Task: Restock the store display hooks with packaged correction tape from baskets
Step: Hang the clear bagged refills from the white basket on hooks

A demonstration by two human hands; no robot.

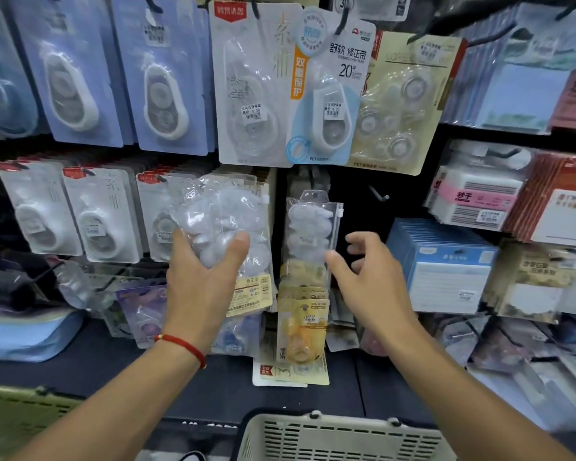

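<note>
Plastic basket is kept low and close, likely for easy reaching. Higher up, a clear pack of correction tape is gripped by the left hand, long side up and down, hang hole probably on top. The right hand is spread loosely, touching a hung pack on the far display.

Both forearms raised toward display. Left hand seen from back, fingers and thumb curled in grip, red string bracelet worn at wrist. Right hand held free, fingers loosely curled, thumb extended leftward.
</note>
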